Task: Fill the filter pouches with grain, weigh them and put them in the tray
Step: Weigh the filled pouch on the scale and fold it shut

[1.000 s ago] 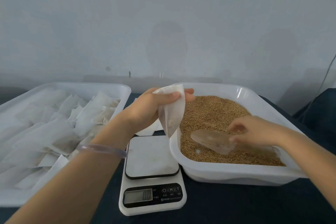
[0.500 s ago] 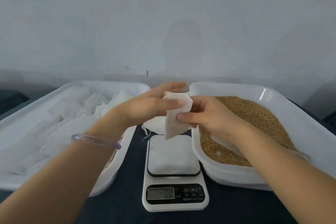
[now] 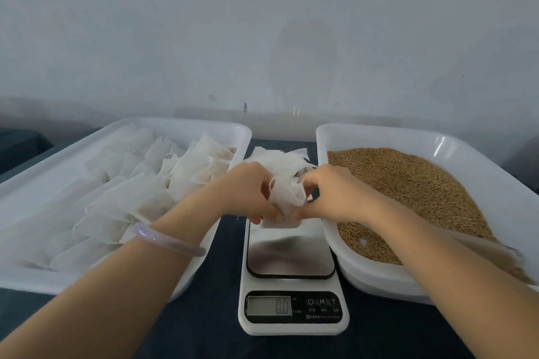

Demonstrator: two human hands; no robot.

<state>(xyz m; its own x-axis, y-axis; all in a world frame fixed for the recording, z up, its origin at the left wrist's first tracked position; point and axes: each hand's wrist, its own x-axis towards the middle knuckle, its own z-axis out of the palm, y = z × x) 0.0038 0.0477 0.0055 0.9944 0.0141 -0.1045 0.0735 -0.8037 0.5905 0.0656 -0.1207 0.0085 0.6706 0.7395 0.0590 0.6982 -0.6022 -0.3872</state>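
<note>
On my scale [image 3: 291,259] I read button letters M and T; the display [image 3: 269,305] digits and small print blur.

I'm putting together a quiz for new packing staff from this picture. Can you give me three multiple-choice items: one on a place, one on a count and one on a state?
1. Where does the scale stand relative to the pouch tray and the grain tray?
A. Between them
B. Left of both
C. Right of both

2. How many white trays show?
A. One
B. Two
C. Four

3. What is the state of the filter pouch at the centre?
A. Lying untouched on the platform
B. Pinched by one hand alone
C. Held by both hands

Answers:
1 A: a tray flanks the scale on each side.
2 B: only those two trays are in view.
3 C: the left hand and the right hand both grip it.
</note>
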